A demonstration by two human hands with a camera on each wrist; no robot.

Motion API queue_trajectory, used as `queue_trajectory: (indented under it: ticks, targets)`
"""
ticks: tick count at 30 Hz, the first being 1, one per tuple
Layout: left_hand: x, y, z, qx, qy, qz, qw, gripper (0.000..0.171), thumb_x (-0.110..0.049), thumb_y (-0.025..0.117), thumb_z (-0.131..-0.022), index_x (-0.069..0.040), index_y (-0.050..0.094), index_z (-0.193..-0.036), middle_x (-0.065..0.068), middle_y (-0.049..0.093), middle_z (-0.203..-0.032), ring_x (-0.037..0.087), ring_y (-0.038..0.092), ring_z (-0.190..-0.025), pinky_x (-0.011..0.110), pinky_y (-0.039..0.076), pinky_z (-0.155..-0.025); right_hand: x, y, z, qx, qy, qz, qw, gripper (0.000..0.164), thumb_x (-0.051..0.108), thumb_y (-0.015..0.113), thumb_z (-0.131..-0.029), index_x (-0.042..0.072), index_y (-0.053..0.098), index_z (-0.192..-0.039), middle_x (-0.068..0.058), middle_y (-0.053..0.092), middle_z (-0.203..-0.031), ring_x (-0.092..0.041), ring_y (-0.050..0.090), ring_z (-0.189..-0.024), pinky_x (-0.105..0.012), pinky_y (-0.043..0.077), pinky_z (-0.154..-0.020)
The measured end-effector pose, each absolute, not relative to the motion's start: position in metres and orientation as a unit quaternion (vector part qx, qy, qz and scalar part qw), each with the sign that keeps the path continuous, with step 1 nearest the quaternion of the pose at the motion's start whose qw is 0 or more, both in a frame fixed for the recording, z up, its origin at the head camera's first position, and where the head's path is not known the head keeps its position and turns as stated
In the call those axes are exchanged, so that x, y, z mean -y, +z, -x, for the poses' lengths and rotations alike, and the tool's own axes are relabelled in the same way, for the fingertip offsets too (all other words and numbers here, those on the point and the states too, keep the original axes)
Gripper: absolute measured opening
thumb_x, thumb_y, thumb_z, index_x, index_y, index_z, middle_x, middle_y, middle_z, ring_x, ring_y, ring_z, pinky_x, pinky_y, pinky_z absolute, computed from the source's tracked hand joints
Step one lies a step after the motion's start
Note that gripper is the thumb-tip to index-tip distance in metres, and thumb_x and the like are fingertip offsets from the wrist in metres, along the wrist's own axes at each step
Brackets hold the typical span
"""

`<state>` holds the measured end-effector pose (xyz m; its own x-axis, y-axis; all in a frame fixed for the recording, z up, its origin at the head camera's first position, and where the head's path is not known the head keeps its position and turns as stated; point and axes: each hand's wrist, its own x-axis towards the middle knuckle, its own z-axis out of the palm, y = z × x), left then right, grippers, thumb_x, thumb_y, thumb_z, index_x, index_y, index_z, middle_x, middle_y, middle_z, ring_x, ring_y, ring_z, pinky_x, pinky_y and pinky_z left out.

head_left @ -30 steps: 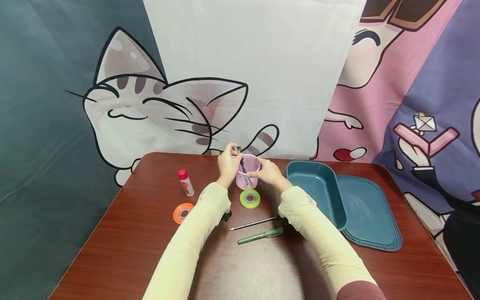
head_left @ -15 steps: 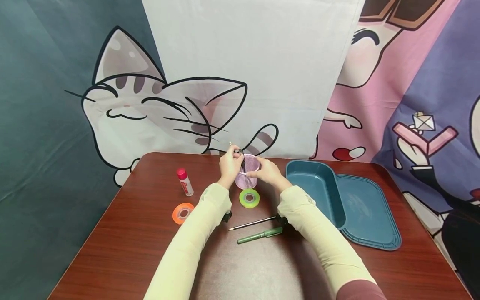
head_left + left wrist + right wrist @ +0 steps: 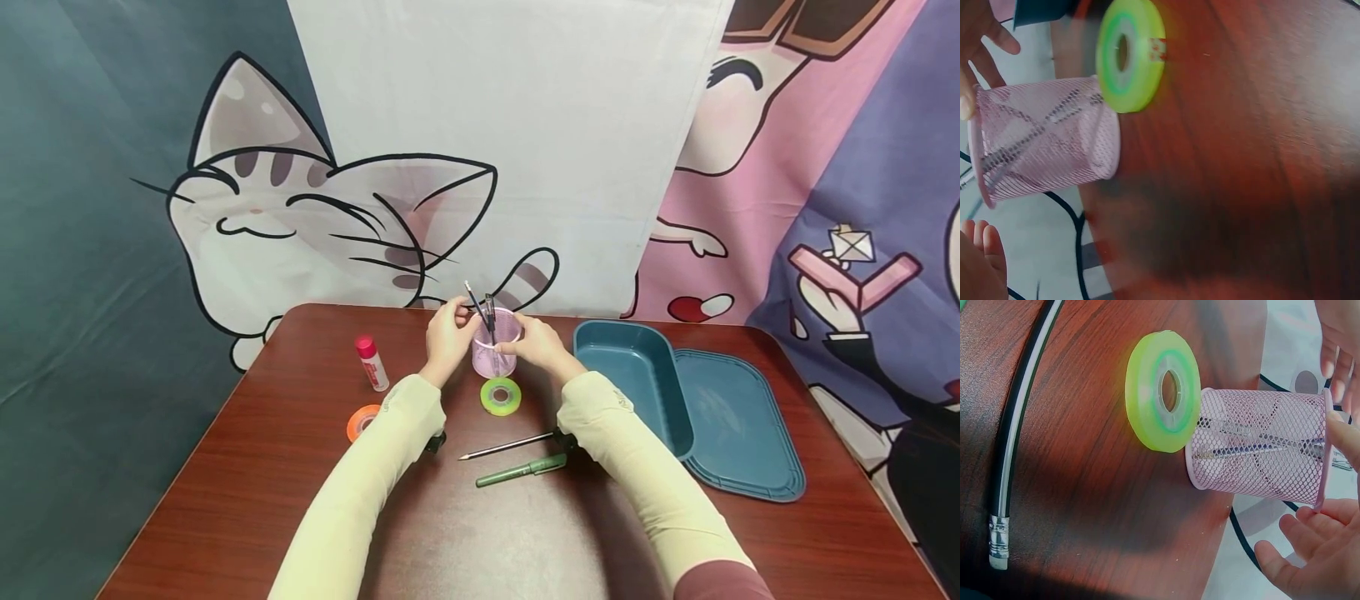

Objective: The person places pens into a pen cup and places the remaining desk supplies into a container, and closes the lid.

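A pink mesh pen cup (image 3: pixel 493 363) stands upright near the table's back edge. My right hand (image 3: pixel 538 343) steadies it by the rim, thumb on the near side and fingers around the right side. Out of the cup lean an eraser-tipped pencil (image 3: pixel 472 296) and a dark pen with a clear end (image 3: pixel 490 310). To the left of the rim is my left hand (image 3: pixel 446 337), its fingers loosely bent and holding nothing; the left wrist view shows a gap between that hand (image 3: pixel 984 259) and the cup. Directly before the cup sits a yellow-green tape roll (image 3: pixel 1163 392).
Nearer me lie a black-and-silver pencil (image 3: pixel 506 447) and a green pen (image 3: pixel 521 472). Leftward are a red-capped glue stick (image 3: pixel 372 363) and an orange tape roll (image 3: pixel 362 421), partly behind my sleeve. At right, a blue box (image 3: pixel 626 362) stands beside its lid (image 3: pixel 742 429).
My left hand has let go of the pencil and pen and drawn back to the left. Both now lean in the cup. The right hand has stayed on the rim.
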<state>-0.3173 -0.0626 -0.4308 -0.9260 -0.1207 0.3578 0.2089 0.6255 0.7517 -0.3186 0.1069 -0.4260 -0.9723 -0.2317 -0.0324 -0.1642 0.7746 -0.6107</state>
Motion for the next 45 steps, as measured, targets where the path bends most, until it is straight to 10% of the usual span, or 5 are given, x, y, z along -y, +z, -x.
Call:
queue_trajectory:
  ticks: [14,34,45]
  targets:
    - [0.071,-0.456,0.304,0.909,-0.396,0.083,0.099,0.063,-0.039,0.055,-0.084,-0.008,0.036,-0.135,0.009,0.041,-0.137,0.023,0.038,-0.126,0.039,0.031,-0.102,-0.106,-0.427,0.32,-0.943,-0.313,0.103,0.053,0.077,0.042,0.068,-0.072,0.006,0.037,-0.134,-0.015,0.047,-0.13,-0.031,0.047,-0.116,-0.044,0.037,-0.096]
    - [0.069,-0.462,0.301,0.893,-0.436,0.102,0.039,0.063,-0.039,0.05,-0.087,-0.015,0.024,-0.14,0.007,0.035,-0.14,0.026,0.038,-0.125,0.042,0.031,-0.102,-0.117,-0.429,0.301,-0.906,-0.404,0.107,0.063,0.086,0.036,0.066,-0.076,0.008,0.018,-0.141,-0.014,0.026,-0.144,-0.031,0.027,-0.13,-0.049,0.027,-0.103]
    - [0.069,-0.458,0.302,0.9,-0.425,0.095,0.034,0.064,-0.038,0.051,-0.087,-0.012,0.027,-0.14,0.009,0.036,-0.14,0.027,0.038,-0.125,0.041,0.03,-0.103,-0.127,-0.422,0.259,-0.899,-0.41,0.143,0.058,0.073,0.018,0.068,-0.076,0.006,0.029,-0.136,-0.023,0.039,-0.133,-0.035,0.04,-0.121,-0.049,0.037,-0.095]
